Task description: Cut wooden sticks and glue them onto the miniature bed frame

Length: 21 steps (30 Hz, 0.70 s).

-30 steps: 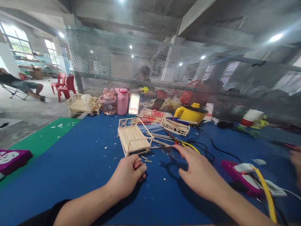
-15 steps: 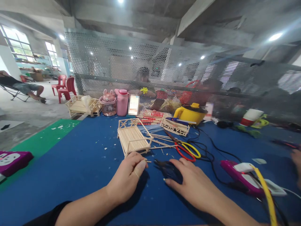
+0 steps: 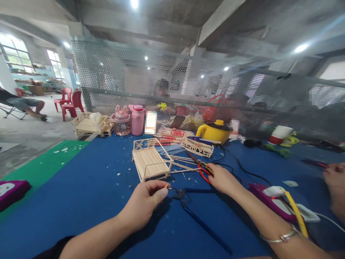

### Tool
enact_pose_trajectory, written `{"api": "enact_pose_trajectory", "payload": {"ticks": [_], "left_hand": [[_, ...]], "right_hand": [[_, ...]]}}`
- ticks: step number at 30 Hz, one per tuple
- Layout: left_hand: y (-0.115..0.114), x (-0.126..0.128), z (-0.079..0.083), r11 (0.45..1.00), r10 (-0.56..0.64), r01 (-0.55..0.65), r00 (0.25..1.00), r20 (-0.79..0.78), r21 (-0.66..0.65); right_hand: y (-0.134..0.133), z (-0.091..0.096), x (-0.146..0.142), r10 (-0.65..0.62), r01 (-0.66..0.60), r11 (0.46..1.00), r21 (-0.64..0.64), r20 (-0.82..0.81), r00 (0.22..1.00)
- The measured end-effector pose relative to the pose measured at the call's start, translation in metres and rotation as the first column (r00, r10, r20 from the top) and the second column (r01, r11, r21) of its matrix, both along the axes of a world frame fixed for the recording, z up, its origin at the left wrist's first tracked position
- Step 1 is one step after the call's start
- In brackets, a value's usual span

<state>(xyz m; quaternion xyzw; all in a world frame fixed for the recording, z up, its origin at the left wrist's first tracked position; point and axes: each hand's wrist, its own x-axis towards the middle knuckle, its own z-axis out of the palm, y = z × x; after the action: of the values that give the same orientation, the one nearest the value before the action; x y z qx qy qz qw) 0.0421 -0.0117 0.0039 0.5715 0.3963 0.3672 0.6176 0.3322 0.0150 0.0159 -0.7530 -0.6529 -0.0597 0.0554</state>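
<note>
My left hand [image 3: 141,203] is closed in a pinch on a short piece of wooden stick [image 3: 168,187], whose end shows past the fingertips. Farther right, my right hand [image 3: 223,179] has its fingers closed over the handles of the red-and-yellow scissors [image 3: 204,175]; the hand covers much of the yellow handle. Dark nippers [image 3: 182,194] lie on the blue table with their handles spread, between and below my hands. Just beyond my left hand stands a small bed-like model made of wooden sticks [image 3: 152,162].
Loose sticks [image 3: 185,166] and a small wooden rack [image 3: 198,145] with a blue-handled tool lie behind. A yellow pot [image 3: 215,132] and a pink bottle [image 3: 137,120] stand at the back. A purple power strip [image 3: 269,201] with cables lies right. Another person's hand [image 3: 334,180] is at the right edge.
My right hand has let go of the nippers, which now lie spread on the table, and has moved up and right onto the scissors. My left hand keeps its pinch on the stick piece.
</note>
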Motion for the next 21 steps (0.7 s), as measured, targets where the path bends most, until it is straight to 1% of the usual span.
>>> {"api": "enact_pose_trajectory", "payload": {"ticks": [3,6,8,11,15,18,19,21], "left_hand": [[0.001,-0.001,-0.001,1.000,-0.014,0.015,1.000,-0.023,0.022],[0.001,-0.002,-0.003,0.999,0.005,-0.002,0.999,-0.049,0.048],[0.001,-0.002,-0.004,0.999,0.014,-0.011,0.999,-0.052,0.051],[0.002,-0.001,-0.006,0.999,-0.013,0.014,0.999,-0.037,0.029],[0.003,0.000,-0.007,1.000,-0.015,0.015,1.000,-0.025,0.009],[0.002,0.000,-0.006,1.000,-0.019,0.019,1.000,-0.006,0.008],[0.002,0.000,-0.006,1.000,-0.022,0.022,1.000,0.000,0.008],[0.002,-0.001,-0.006,1.000,-0.019,0.019,1.000,0.009,0.012]], "right_hand": [[0.009,-0.001,0.007,-0.034,0.035,0.999,-0.030,0.023,0.999],[0.007,0.002,0.002,-0.052,0.052,0.999,0.000,0.076,0.996],[0.001,0.006,-0.004,-0.052,0.045,0.997,0.057,0.129,0.990],[-0.012,0.013,-0.014,-0.063,0.036,0.989,0.142,0.189,0.980],[-0.029,0.022,-0.022,-0.127,0.087,0.978,0.188,0.215,0.968],[-0.040,0.028,-0.023,-0.134,0.107,0.976,0.192,0.131,0.982],[-0.044,0.030,-0.023,-0.108,0.090,0.974,0.206,0.074,0.991],[-0.052,0.032,-0.025,-0.011,0.026,0.967,0.252,-0.060,0.998]]}}
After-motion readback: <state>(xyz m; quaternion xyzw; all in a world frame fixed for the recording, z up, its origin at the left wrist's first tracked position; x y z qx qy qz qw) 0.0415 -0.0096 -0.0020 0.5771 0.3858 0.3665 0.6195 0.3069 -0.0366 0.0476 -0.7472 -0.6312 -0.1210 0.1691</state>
